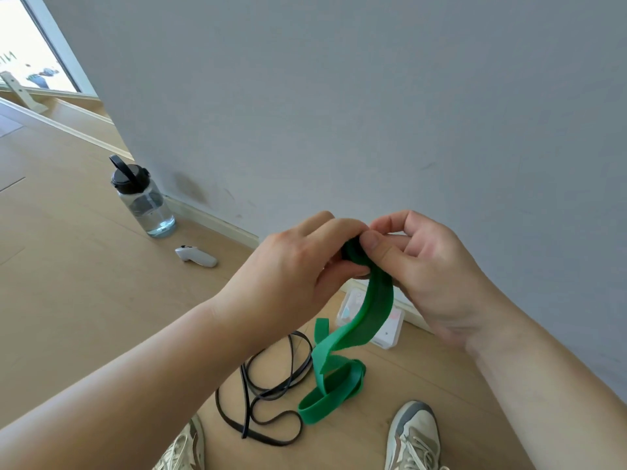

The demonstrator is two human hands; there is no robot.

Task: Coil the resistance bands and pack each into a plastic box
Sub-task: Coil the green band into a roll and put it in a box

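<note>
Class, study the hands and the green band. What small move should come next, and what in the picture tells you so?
Probably one more turn of the roll. The left hand and right hand pinch only a small coil at the top of the green band, while most of it hangs down and lies loose on the floor. Packing it into the box looks premature.

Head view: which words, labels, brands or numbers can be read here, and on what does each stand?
On the window: dark letters, perhaps "NI", cut off at the picture's edge, not surely readable.
On the plastic box: coloured marks, too blurred to read.
On the green band, water bottle and controller: no text visible.
</note>
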